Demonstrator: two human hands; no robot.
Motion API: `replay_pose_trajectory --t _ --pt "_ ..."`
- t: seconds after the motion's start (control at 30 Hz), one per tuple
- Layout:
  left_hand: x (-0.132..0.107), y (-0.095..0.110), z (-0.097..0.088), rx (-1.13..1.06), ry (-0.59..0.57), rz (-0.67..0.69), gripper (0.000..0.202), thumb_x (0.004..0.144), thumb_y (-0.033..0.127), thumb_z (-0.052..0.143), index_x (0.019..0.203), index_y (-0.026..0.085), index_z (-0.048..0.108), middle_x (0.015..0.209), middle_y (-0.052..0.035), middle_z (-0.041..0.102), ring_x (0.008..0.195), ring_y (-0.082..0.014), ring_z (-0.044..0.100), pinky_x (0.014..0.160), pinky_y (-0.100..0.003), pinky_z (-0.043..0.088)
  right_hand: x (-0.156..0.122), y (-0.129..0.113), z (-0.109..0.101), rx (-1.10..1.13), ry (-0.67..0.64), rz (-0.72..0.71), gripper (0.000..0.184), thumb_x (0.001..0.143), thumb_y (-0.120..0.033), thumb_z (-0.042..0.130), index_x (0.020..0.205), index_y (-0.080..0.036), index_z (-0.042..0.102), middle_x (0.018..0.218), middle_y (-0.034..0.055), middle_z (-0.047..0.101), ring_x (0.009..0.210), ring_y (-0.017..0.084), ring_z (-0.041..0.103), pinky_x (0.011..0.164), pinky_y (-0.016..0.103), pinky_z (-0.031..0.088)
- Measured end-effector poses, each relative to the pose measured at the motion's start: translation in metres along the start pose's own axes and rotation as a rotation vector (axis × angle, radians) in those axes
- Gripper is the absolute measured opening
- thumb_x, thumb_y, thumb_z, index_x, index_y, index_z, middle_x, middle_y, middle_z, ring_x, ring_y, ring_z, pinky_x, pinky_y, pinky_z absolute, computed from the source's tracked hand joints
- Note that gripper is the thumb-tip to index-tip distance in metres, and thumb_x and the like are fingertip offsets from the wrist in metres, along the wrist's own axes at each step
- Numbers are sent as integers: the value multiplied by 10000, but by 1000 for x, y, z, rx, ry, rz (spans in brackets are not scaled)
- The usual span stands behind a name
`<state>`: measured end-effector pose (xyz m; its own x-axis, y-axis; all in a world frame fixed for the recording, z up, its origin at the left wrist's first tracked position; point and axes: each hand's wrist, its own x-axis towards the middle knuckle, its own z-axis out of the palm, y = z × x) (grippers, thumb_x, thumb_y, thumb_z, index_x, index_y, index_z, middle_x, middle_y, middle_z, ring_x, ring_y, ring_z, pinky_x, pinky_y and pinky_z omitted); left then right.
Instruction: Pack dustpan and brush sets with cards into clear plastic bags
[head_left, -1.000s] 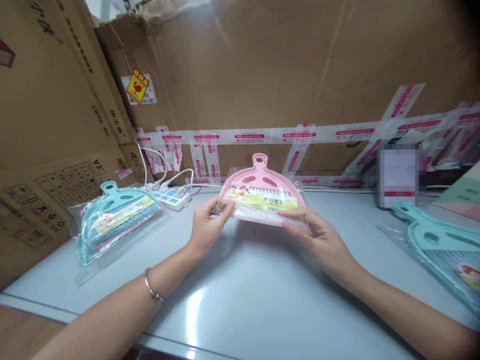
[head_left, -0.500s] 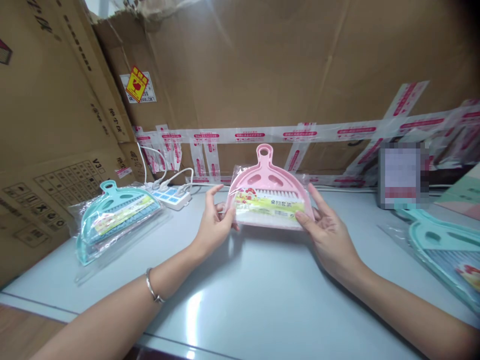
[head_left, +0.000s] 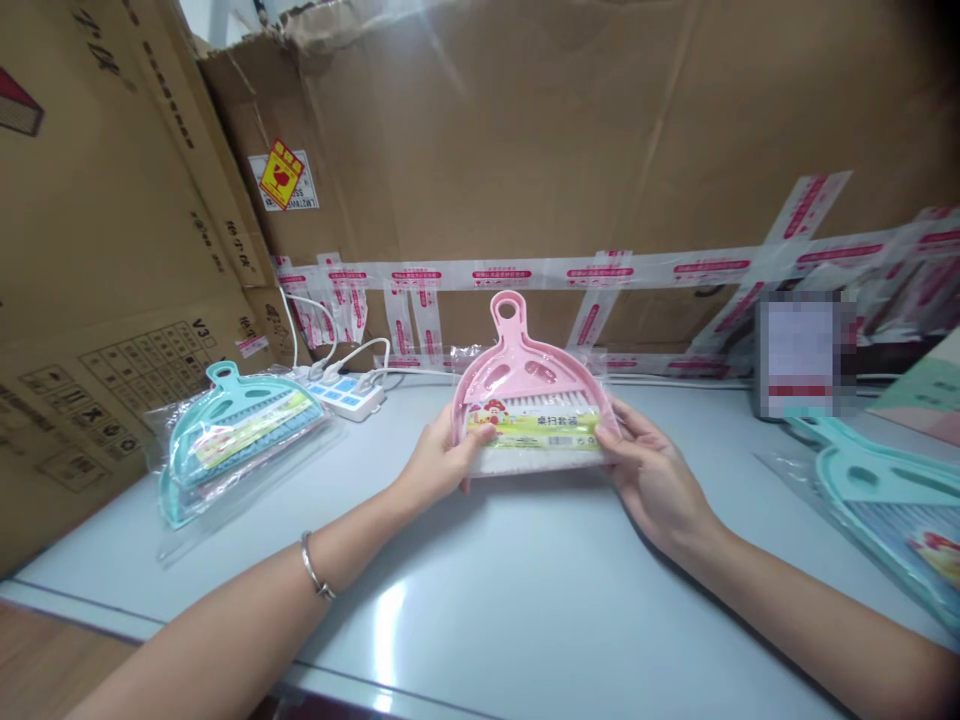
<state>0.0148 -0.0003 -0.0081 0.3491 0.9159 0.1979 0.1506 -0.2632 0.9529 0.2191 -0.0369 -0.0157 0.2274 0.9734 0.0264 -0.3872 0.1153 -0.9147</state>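
Between my hands is a pink dustpan and brush set [head_left: 536, 377] in a clear plastic bag, held up off the table with its handle pointing upward. Its white bristles and a yellow-green label face me. My left hand [head_left: 442, 455] grips the lower left edge, thumb on the front and the other fingers behind it. On the lower right edge, my right hand [head_left: 645, 455] is closed in the same way, its fingers partly hidden behind the pan. A turquoise dustpan set [head_left: 244, 430], also bagged, lies to the left. Another turquoise dustpan set [head_left: 885, 490] is at the right, cut off by the frame.
The pale table [head_left: 570, 590] runs under my arms. A white power strip [head_left: 349, 393] with plugged-in cables sits behind the left dustpan. Taped cardboard [head_left: 525, 140] walls the back, and a cardboard box [head_left: 112, 250] stands left. A grey device [head_left: 796, 355] is at the back right.
The pink dustpan set has tilted, its handle shifting a little left and its lower edge dropping. My left hand's raised fingers have closed behind it, and my right fingers have wrapped in closer.
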Motion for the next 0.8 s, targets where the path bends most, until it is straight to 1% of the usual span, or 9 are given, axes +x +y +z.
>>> replay_pose_trajectory --t 0.1,0.27,0.37,0.47,0.57,0.63,0.67,0.73,0.8 --pt "0 0 -2 -13 -58 -23 549 790 395 584 1276 216 402 1054 -80 629 504 -80 552 338 -164 427 3 1 -3 35 35 60 417 604 -188 723 1006 -260 637 954 1 693 913 192 634 775 322 530" --pt "1 3 -9 -80 -204 -84 391 750 334 653 1091 169 553 1062 -83 649 857 -156 634 666 -219 527 11 2 -11 25 31 75 354 611 -144 688 948 -247 659 927 -6 692 868 165 637 735 270 532" --pt "1 6 -10 -31 -121 -181 311 765 397 624 966 166 573 735 -22 654 526 -90 571 423 -176 426 15 4 -13 -35 -34 155 403 599 -169 698 993 -227 639 941 14 681 860 178 636 743 284 524" --pt "1 5 -8 10 -37 -270 284 789 453 566 804 173 518 468 70 493 306 -42 370 289 -155 255 14 6 -14 -234 -15 149 473 623 -279 703 1080 -223 593 1063 49 632 993 219 594 855 341 483" --pt "0 3 -6 21 30 -297 284 804 465 535 836 191 467 409 89 465 287 -56 388 276 -139 236 8 0 -14 -546 79 -244 455 700 -367 661 1135 -281 559 1241 36 519 1197 225 450 1012 372 360" --pt "0 3 -5 9 47 -288 297 813 479 512 875 195 452 399 87 478 290 -66 411 276 -131 253 2 -8 -12 -686 -11 -502 290 775 -368 592 1056 -296 598 1231 22 522 1211 213 430 1046 367 311" --pt "0 3 -4 -8 57 -272 305 815 488 502 877 194 448 401 85 484 291 -67 416 278 -131 269 0 -11 -11 -725 -81 -549 212 804 -368 557 988 -286 622 1178 26 557 1171 212 464 1034 365 321" --pt "0 4 -3 -45 92 -225 323 812 506 494 858 190 444 408 84 489 292 -64 418 281 -130 290 -3 -13 -8 -744 -172 -459 178 828 -389 529 881 -254 631 1036 40 619 1034 208 550 962 359 388" --pt "-1 6 -2 -80 130 -177 345 810 520 490 881 185 453 412 86 489 290 -61 417 277 -128 291 -2 -9 -7 -648 -163 -251 209 799 -421 578 865 -225 602 917 38 643 866 183 603 846 331 461"
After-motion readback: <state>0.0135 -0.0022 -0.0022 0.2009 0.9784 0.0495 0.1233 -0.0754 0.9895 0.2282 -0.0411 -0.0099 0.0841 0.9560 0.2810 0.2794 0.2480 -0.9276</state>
